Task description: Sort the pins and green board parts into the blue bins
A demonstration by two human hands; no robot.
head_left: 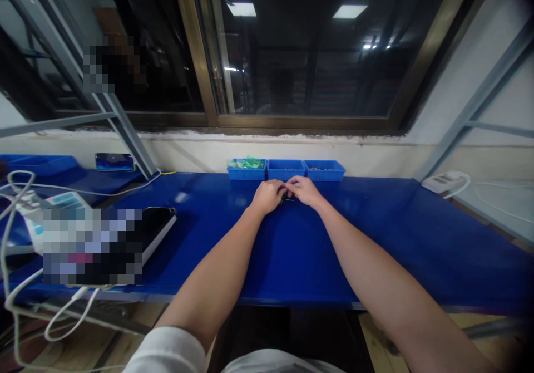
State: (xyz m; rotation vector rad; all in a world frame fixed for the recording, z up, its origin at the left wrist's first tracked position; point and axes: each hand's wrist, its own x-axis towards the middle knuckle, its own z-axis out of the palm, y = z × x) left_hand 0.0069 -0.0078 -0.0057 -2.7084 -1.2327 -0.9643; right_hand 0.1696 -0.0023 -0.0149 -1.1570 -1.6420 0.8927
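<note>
Both arms stretch forward over the blue table (287, 261), and the fingers meet just in front of the small bins. My left hand (269, 195) is closed around a small dark piece (285, 197), mostly covered by the fingers. Close against it, my right hand (304, 190) has its fingertips pinched together at the same spot; what they grip is too small to make out. A thin, light, pin-like bit shows below the fingertips.
Behind the hands stand three blue bins: the left bin (247, 170) with green plastic bits, the middle bin (286, 170) and the right bin (325, 171) with small metallic parts. A tablet-like device (161, 222), white cables (9, 250) and a propped phone (115, 162) occupy the left side.
</note>
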